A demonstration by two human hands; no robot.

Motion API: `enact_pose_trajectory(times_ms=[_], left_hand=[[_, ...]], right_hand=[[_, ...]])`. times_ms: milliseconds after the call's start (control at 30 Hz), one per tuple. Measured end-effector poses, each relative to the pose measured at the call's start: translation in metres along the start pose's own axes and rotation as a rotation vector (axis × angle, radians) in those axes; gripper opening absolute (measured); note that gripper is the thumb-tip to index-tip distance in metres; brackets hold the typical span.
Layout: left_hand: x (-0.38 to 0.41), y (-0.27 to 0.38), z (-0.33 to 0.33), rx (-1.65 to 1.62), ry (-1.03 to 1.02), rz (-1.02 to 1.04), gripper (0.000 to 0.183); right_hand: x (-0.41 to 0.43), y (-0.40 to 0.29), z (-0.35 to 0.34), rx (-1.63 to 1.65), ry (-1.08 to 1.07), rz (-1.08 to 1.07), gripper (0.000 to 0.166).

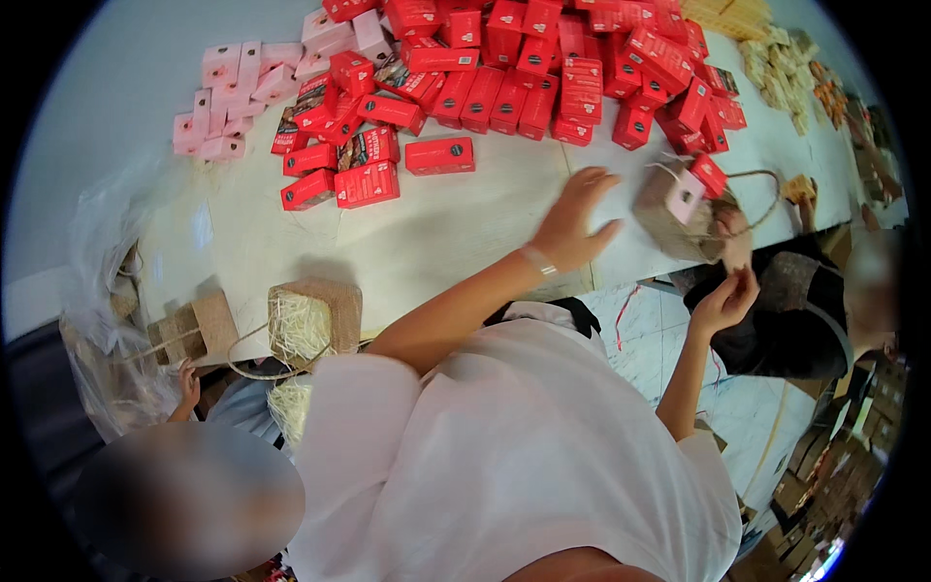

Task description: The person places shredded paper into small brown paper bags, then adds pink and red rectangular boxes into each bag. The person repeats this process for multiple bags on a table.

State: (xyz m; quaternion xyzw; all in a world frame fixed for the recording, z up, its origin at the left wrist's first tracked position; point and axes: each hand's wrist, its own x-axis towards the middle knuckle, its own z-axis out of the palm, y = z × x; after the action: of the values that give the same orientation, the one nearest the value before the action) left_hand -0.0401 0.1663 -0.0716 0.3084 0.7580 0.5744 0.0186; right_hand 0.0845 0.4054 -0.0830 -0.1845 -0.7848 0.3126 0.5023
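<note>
My left hand (578,222) is over the white table with fingers spread and nothing in it. To its right a burlap bag (658,211) leans on the table, with a rope handle (772,200). A small red box (708,174) and a pale pink box (686,198) show at its mouth. Another person's hand (734,236) is at the bag's near side, blurred. My right hand (726,302) is just below that hand, near the table edge. Its fingers curl loosely, and I see nothing held in it.
Red printed boxes (509,102) are heaped along the table's far side, with pink boxes (222,69) to their left. A burlap bag with straw-like filling (300,324) is near the left edge. People work at both sides. Clear plastic sheeting (102,269) hangs at far left.
</note>
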Motion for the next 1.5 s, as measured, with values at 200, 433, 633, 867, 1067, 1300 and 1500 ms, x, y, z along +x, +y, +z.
enact_pose_trajectory(times_ms=[200, 433, 633, 867, 1067, 1300, 1500], left_hand=[[-0.140, 0.022, -0.199, 0.984, 0.519, -0.184, 0.034], [-0.301, 0.076, -0.339, 1.171, 0.828, -0.673, 0.036], [-0.306, 0.051, -0.343, 1.071, 0.677, -0.324, 0.047], [-0.274, 0.013, -0.305, 0.416, 1.187, -0.344, 0.040], [-0.171, 0.023, -0.230, 0.156, 1.036, -0.480, 0.037], [-0.096, 0.034, -0.149, -0.089, 0.634, -0.459, 0.037], [-0.081, 0.041, -0.104, -0.116, 0.422, -0.455, 0.030]], right_hand=[[-0.084, -0.081, 0.077, 0.254, -0.792, -0.127, 0.022], [-0.130, -0.150, 0.203, 0.328, -1.153, -0.481, 0.041], [-0.133, -0.138, 0.303, -0.142, -0.950, -0.842, 0.052], [-0.094, -0.150, 0.253, 0.503, -1.334, 0.588, 0.044], [-0.039, -0.146, 0.162, 0.772, -1.194, 0.866, 0.038], [0.013, -0.159, 0.078, 0.539, -1.198, 0.339, 0.058], [0.035, -0.188, 0.046, 0.250, -1.272, -0.071, 0.075]])
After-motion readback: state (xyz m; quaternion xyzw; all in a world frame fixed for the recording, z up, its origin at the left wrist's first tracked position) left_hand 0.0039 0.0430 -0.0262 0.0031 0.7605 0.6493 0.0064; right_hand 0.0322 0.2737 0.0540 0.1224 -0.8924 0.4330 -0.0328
